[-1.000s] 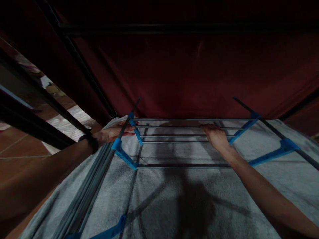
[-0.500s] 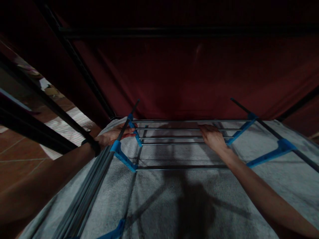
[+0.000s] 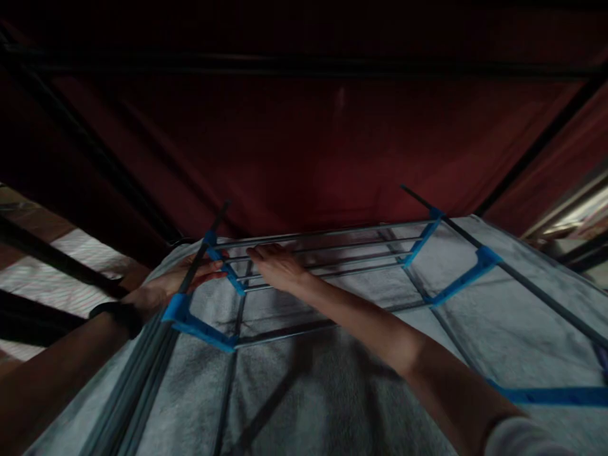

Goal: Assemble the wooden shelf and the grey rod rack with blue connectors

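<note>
A rack of grey metal tubes and blue plastic brackets lies on a grey towel-like cloth (image 3: 294, 399). My left hand (image 3: 194, 273), a dark band at its wrist, reaches past the left upright tube. Its fingers close on the far left blue bracket (image 3: 232, 278). Close beside it, my right hand (image 3: 277, 265) is closed over a thin grey rod (image 3: 327, 249) near the rod's left end. Several parallel rods run from this bracket to the far right blue bracket (image 3: 420, 246). The right fingertips are partly hidden.
Loose grey tubes (image 3: 135, 386) lie bundled at the left. Nearer blue brackets (image 3: 197, 326) join the uprights. Behind stands a dark red fabric wall (image 3: 323, 152) with black frame bars (image 3: 285, 65). Another blue bracket (image 3: 551, 395) is at the lower right.
My right hand has moved left along the rods, from their right part to near the left bracket. My left hand stays at that bracket. The view has shifted to the right.
</note>
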### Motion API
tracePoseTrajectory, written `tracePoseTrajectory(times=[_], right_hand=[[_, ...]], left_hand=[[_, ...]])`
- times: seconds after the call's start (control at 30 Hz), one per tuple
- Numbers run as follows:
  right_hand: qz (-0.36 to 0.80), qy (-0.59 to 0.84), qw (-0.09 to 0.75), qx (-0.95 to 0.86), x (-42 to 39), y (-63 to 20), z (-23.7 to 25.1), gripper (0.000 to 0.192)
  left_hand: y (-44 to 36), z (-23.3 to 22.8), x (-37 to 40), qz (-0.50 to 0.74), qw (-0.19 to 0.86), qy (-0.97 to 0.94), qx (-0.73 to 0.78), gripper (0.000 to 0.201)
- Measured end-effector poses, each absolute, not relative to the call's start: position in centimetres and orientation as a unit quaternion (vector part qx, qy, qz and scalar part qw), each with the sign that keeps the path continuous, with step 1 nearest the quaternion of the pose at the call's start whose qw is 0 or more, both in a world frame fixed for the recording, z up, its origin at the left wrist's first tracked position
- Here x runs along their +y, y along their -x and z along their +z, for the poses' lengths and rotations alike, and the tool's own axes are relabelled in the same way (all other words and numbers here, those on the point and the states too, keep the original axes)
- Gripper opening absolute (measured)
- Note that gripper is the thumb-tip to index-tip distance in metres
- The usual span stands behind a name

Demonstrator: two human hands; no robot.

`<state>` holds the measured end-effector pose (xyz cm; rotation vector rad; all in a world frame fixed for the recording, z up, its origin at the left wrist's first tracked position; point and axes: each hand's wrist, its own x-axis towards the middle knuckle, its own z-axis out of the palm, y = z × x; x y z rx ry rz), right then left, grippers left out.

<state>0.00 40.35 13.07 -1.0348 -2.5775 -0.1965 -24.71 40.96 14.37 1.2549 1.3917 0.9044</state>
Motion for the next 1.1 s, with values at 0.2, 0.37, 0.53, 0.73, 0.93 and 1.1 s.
tracePoseTrajectory(times=[0.2,0.37,0.53,0.73,0.93,1.1], right_hand=[[-0.066,0.318,0.138,-0.935,42.5,2.9,12.3,0.031],[-0.049,0.312,0.124,-0.941,43.0,3.0,11.6,0.032],[-0.01,0.303,0.105,-0.947,43.0,2.9,11.6,0.036],[0.033,0.303,0.087,-0.948,43.1,2.6,11.9,0.037],[0.108,0.308,0.07,-0.943,43.3,3.2,12.6,0.043],[0.115,0.306,0.098,-0.94,43.0,4.2,12.8,0.055]], left_hand=[[26.7,12.3,43.2,0.307,0.559,-0.555,0.534,0.06],[26.3,13.0,42.9,0.293,0.534,-0.577,0.545,0.051],[26.3,13.3,43.1,0.266,0.514,-0.627,0.522,0.043],[26.0,15.2,41.8,0.243,0.461,-0.667,0.534,0.061],[25.7,15.5,41.6,0.22,0.438,-0.69,0.533,0.059],[25.9,14.5,42.3,0.239,0.445,-0.685,0.526,0.065]])
